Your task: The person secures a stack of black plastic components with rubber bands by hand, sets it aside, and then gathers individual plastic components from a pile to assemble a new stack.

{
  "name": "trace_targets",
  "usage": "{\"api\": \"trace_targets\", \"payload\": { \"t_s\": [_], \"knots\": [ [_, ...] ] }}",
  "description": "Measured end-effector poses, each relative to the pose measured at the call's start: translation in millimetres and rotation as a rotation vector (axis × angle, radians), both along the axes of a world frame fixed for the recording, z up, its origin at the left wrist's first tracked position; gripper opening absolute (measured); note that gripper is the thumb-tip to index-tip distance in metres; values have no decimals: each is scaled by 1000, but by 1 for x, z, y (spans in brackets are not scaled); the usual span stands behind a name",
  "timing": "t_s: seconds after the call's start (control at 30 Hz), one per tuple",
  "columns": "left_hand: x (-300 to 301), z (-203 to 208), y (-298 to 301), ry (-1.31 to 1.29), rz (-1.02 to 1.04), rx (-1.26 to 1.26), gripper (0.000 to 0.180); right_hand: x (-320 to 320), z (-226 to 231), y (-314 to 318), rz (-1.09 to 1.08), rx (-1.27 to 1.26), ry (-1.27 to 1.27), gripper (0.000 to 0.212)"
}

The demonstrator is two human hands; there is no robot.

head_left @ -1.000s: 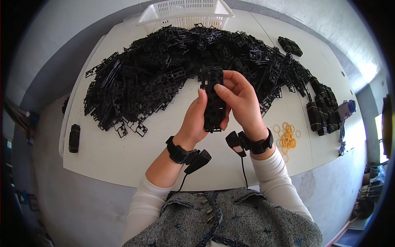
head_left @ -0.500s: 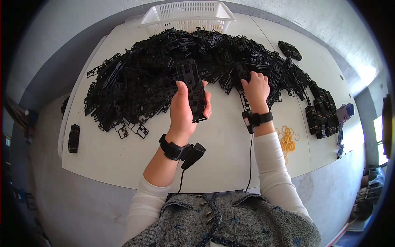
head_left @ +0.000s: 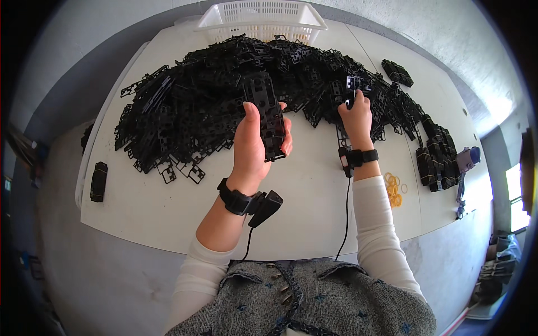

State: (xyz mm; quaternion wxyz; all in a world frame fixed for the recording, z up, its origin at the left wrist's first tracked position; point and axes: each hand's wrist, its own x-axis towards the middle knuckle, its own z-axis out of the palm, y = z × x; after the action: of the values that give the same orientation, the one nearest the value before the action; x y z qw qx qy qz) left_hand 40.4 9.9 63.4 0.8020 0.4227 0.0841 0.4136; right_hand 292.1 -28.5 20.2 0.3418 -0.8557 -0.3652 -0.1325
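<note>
My left hand (head_left: 255,137) is closed round a stack of black plastic frames (head_left: 264,115), held upright over the near middle of a big heap. The frames are long and flat with cut-out openings. At the right part of the heap of loose black plastic frames (head_left: 196,106), my right hand (head_left: 356,117) pinches a single black plastic frame (head_left: 351,84), which catches the light above the fingers. Its lower part is hidden by the hand. Both wrists wear black straps with small devices and cables.
A white slotted basket (head_left: 263,19) stands behind the heap on the white table (head_left: 302,218). Banded black bundles (head_left: 437,159) lie at the right, another bundle (head_left: 397,73) at the far right, one more (head_left: 98,182) at the left. Yellow rubber bands (head_left: 394,193) lie beside my right forearm.
My right hand has moved slightly up and to the right and now has a frame raised between its fingers. My left hand keeps its stack, tilted a little differently.
</note>
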Motion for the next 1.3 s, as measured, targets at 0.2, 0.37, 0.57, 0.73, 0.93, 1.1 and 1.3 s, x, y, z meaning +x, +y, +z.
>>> {"api": "trace_targets", "payload": {
  "t_s": [0.2,0.37,0.57,0.73,0.93,1.1,1.3],
  "knots": [
    [4,-3,-2,15,0,-7,73,4,7,-8,277,473,43,36],
    [4,-6,-2,30,15,8,72,-23,37,-24,832,926,1202,28],
    [9,-6,-4,67,30,20,70,-60,60,-39,1129,681,1305,26],
    [7,-5,-5,81,62,39,68,-101,77,-45,936,636,1179,26],
    [5,0,-8,90,69,58,66,-97,76,-51,1002,519,1032,25],
    [6,-1,-9,83,67,69,65,-102,78,-52,998,464,1086,21],
    [5,-2,-9,85,75,94,63,-110,72,-48,913,311,890,19]
  ]
}}
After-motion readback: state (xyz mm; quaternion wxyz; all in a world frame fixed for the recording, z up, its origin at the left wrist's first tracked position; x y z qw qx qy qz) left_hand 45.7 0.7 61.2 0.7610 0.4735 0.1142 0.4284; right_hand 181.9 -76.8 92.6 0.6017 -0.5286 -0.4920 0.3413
